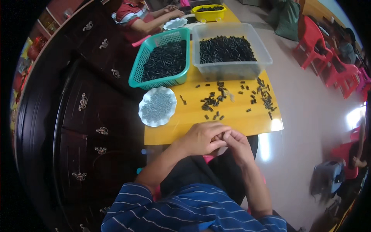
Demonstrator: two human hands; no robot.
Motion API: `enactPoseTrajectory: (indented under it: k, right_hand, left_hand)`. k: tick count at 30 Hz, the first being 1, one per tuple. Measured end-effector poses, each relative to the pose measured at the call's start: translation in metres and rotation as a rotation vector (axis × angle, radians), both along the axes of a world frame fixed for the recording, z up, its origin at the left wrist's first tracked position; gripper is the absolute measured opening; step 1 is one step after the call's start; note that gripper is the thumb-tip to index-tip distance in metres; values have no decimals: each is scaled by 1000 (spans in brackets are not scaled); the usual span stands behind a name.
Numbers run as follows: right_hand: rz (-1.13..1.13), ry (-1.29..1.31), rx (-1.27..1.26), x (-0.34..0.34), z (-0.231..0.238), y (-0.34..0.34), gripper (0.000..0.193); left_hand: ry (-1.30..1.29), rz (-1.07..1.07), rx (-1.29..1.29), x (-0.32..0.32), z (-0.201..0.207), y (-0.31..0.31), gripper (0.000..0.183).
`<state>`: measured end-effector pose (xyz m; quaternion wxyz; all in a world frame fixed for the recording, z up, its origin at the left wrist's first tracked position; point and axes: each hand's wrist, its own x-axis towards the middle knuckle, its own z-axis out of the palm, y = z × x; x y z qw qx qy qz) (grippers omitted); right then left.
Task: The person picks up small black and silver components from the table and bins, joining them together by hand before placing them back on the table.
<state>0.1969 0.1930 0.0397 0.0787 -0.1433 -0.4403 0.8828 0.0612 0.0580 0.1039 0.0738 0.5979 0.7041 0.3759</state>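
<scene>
My left hand (pixel 205 136) and my right hand (pixel 238 147) meet at the near edge of the yellow table. Their fingers are closed together, and whatever lies between the fingertips is hidden or too small to name. Just beyond them, small black cylindrical pieces (pixel 210 102) lie scattered on the tabletop. To the left, a white scalloped plate (pixel 143 120) holds a heap of thin, greyish metal pins (pixel 157 106). One thin dark piece with a wider end (pixel 183 100) lies between the plate and the scattered pieces.
A green plastic basket (pixel 135 73) and a clear plastic bin (pixel 232 71), both full of black pieces, stand farther back. Beyond is a yellow tub (pixel 208 15) near another person's hands (pixel 176 12). Dark drawers (pixel 92 96) line the left; red chairs (pixel 315 46) stand right.
</scene>
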Motion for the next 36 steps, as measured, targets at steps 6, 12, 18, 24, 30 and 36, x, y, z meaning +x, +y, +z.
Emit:
enactPoseTrajectory:
  k: [6, 12, 18, 24, 30, 36]
  right_hand:
    - [253, -24, 204, 3, -2, -4, 31]
    - [252, -54, 631, -2, -8, -15, 29]
    - [226, -56, 682, -1, -4, -12, 23]
    - [256, -48, 608, -1, -8, -15, 20]
    - [240, -32, 607, 0, -9, -14, 19]
    - [269, -62, 706, -2, 5, -9, 20]
  left_hand:
    - [-288, -82, -113, -13, 6, -30, 19]
    - [-62, 330, -242, -74, 16, -47, 16]
    - [-98, 635, 442, -108, 43, -25, 28]
    - [66, 412, 7, -93, -31, -29, 24]
    - [178, 355, -36, -79, -55, -2, 19]
    - [260, 295, -63, -78, -59, 18, 15]
